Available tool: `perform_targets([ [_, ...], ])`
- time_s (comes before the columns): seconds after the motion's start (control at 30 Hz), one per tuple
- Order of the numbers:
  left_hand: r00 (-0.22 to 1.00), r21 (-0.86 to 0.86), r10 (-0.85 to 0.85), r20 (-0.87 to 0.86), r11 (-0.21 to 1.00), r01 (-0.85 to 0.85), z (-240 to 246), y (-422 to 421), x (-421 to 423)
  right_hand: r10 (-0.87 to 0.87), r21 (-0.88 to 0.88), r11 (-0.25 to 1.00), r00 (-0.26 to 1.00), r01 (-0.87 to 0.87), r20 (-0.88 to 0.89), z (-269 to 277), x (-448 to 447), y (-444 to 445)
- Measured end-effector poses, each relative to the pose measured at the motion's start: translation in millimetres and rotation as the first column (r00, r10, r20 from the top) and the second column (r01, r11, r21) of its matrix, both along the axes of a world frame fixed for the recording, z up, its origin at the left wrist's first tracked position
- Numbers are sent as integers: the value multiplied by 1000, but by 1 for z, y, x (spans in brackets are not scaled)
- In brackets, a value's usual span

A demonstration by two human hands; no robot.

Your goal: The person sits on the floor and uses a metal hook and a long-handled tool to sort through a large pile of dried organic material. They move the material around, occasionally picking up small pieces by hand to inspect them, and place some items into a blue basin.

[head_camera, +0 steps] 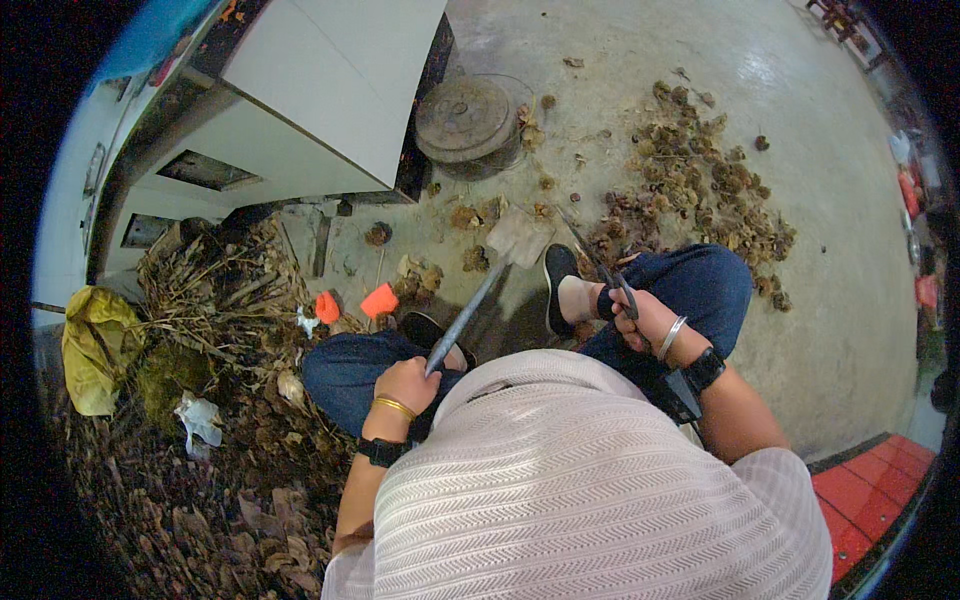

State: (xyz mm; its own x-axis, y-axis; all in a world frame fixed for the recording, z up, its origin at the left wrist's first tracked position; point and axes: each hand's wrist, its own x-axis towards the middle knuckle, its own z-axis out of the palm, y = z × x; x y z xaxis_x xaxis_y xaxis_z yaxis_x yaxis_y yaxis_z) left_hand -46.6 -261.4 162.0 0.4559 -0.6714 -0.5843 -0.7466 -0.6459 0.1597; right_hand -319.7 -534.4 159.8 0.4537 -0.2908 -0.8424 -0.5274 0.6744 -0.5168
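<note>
My left hand grips the handle of a long-handled metal shovel. Its flat, dusty blade rests on or just above the concrete floor ahead of my feet. In my right hand are metal tongs, their long arms pointing forward and left over my shoe. Past the tongs lies a spread of brown spiny husks that look like chestnut burs, with small dark red-brown nuts among them. A few loose burs lie left of the shovel blade. My fingers partly hide the tongs' handles.
A round lidded metal pot stands beside a white-panelled stove or counter. Dry twigs and leaves heap up at left, with a yellow sack and white plastic. Orange pieces lie near my left knee. Red tiles edge the right.
</note>
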Motion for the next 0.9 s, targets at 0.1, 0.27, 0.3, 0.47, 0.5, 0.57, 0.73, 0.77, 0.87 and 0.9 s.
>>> perform_targets([
  [0.1, 1000, 5, 4, 2, 1000, -4, 1, 1, -1, 51, -10, 999, 998, -51, -23, 3, 1, 0],
  [0.27, 1000, 4, 16, -14, 1000, -16, 3, 2, -3, 217, -158, 962, 975, -223, -52, 3, 5, 5],
  [0.3, 1000, 5, 22, -19, 1000, -22, 4, 2, -3, 262, -205, 943, 965, -260, -20, 3, 5, 7],
  [0.47, 1000, -8, 0, 5, 1000, 0, 4, 2, -4, 305, -192, 931, 951, -309, -50, -2, 4, 9],
  [0.5, 1000, -7, 0, 6, 1000, 0, 4, 2, -4, 332, -220, 917, 942, -333, -44, -4, 4, 8],
  [0.57, 1000, -16, -14, 23, 1000, 14, 4, 2, -3, 435, -309, 850, 899, -427, -46, -8, 2, 7],
  [0.73, 1000, -4, 0, 8, 1000, 0, 4, 5, -1, 382, -305, 877, 924, -371, -22, -16, -1, 8],
  [0.77, 1000, 0, 1, 8, 1000, -1, 4, 4, -1, 410, -339, 852, 911, -400, -45, -16, -1, 8],
  [0.87, 1000, 17, 11, -7, 1000, -11, 5, 2, -2, 371, -280, 887, 928, -367, -38, -17, -2, 8],
  [0.9, 1000, 26, 8, -5, 1000, -8, 6, 2, -2, 329, -248, 912, 944, -328, -35, -17, -1, 8],
])
